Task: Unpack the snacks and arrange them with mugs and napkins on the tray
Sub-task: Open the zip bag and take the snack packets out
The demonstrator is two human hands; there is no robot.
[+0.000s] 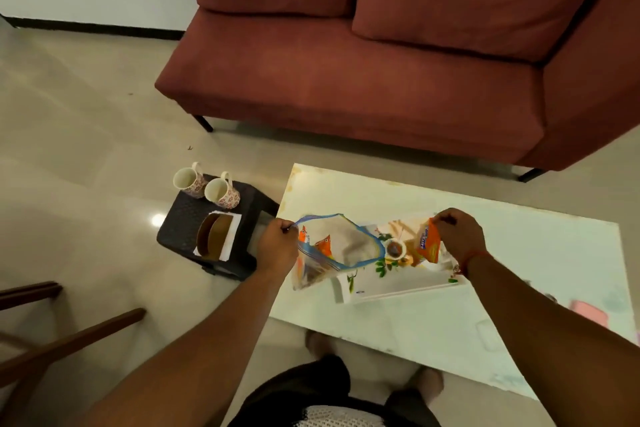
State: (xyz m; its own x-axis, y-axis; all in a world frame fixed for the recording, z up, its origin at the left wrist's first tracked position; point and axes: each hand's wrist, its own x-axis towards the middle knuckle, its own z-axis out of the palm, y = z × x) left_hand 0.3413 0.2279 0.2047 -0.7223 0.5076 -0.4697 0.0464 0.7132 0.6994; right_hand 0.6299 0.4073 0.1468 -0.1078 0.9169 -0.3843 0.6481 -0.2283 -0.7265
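Packets (313,246) may spill from the bag (341,246), pinched at its rim by the left hand (277,246), while the right hand (459,236) pinches a snack (428,242) seemingly above the tray (398,288), centre frame.

I stand in the living room of a home, facing a rust-red upholstered sofa (363,80) with two plump back cushions and thin dark legs. A glossy beige tiled floor (86,135) runs to a white wall with a black skirting. Before me sits a low pale worktop (519,253), beside it a small dark woven-pattern plastic stool (180,222) bearing two floral ceramic mugs (207,185).
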